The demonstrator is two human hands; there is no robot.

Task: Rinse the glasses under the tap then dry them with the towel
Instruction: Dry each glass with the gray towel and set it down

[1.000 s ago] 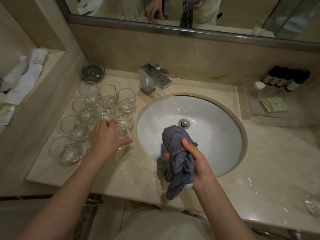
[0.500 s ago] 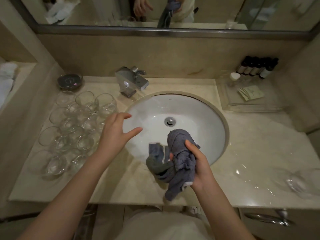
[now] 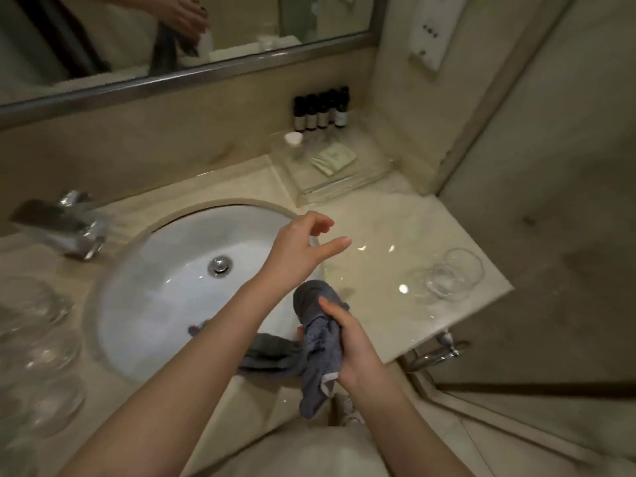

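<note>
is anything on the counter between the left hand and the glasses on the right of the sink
Nothing visible: only bare marble counter lies between the open left hand and the clear stemless glasses.

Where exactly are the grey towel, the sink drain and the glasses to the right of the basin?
towel (image 3: 318, 333): head view, on the bunched cloth beside the gripping fingers.
sink drain (image 3: 220, 265): head view, on the metal plug's centre.
glasses (image 3: 447, 275): head view, on the clear bowls near the counter's corner.
</note>
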